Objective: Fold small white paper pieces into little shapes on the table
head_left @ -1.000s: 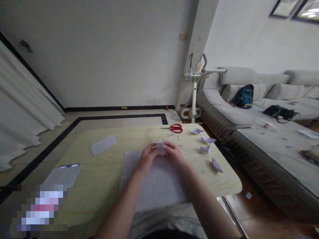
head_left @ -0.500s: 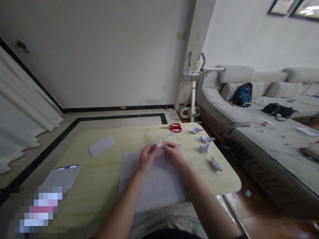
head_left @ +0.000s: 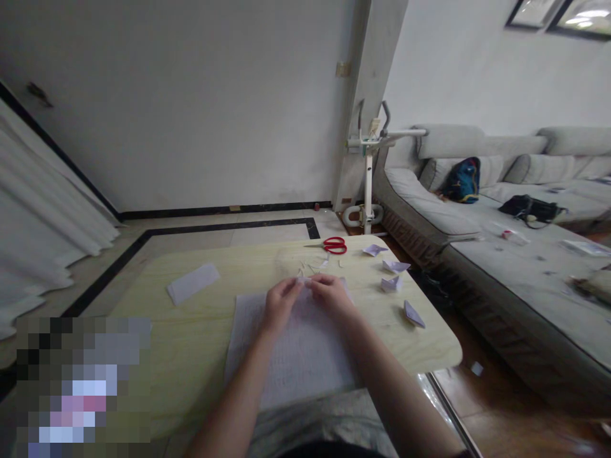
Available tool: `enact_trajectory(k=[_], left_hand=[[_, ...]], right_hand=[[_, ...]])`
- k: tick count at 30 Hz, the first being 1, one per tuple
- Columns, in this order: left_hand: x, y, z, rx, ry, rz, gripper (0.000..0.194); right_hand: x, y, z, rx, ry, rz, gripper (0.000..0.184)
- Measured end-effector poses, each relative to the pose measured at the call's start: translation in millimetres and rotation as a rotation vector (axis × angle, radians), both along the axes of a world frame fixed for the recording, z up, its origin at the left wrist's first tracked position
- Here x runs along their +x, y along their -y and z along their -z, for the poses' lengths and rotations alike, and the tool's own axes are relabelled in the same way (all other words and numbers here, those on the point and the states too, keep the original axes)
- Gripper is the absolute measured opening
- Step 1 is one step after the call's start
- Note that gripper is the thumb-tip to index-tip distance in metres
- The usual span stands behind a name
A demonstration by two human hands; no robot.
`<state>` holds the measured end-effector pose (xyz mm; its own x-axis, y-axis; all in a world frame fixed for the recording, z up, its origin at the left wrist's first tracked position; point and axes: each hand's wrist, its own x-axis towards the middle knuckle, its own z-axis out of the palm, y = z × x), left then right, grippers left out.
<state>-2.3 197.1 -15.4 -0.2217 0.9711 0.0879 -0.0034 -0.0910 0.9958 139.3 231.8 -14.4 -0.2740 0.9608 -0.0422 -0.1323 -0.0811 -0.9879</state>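
Between my fingertips is a small piece of white paper (head_left: 303,280), held over the far edge of a large sheet of paper (head_left: 296,372). My left hand (head_left: 282,301) pinches it from the left, and my right hand (head_left: 329,292) pinches it from the right. Most of the piece is covered by my fingers, so its folds cannot be made out. Beyond my hands lie thin paper scraps (head_left: 312,264) and red-handled scissors (head_left: 335,245). To the right stand several folded paper boats, the closest one (head_left: 414,314) near the table's right edge.
The pale wooden table (head_left: 191,356) has rounded corners. A folded white paper strip (head_left: 193,284) lies on its left part. Pixel blocks hide the lower left corner. A grey sofa (head_left: 506,280) and a white exercise machine (head_left: 368,184) stand beyond the table.
The view has shifted slightly, and the blurred block at lower left covers more. My hands keep their pinch on the small paper, with hardly any visible movement.
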Motion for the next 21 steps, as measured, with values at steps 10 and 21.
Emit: enact_trajectory(k=[10, 21], left_hand=[[1.5, 0.3, 0.9, 0.023, 0.013, 0.025, 0.027], [-80.1, 18.4, -65.2, 0.149, -0.812, -0.179, 0.051]], right_hand=[[-1.6, -2.8, 7.8, -0.059, -0.077, -0.014, 0.024], [0.3, -9.2, 13.8, -0.133, -0.274, -0.022, 0.023]])
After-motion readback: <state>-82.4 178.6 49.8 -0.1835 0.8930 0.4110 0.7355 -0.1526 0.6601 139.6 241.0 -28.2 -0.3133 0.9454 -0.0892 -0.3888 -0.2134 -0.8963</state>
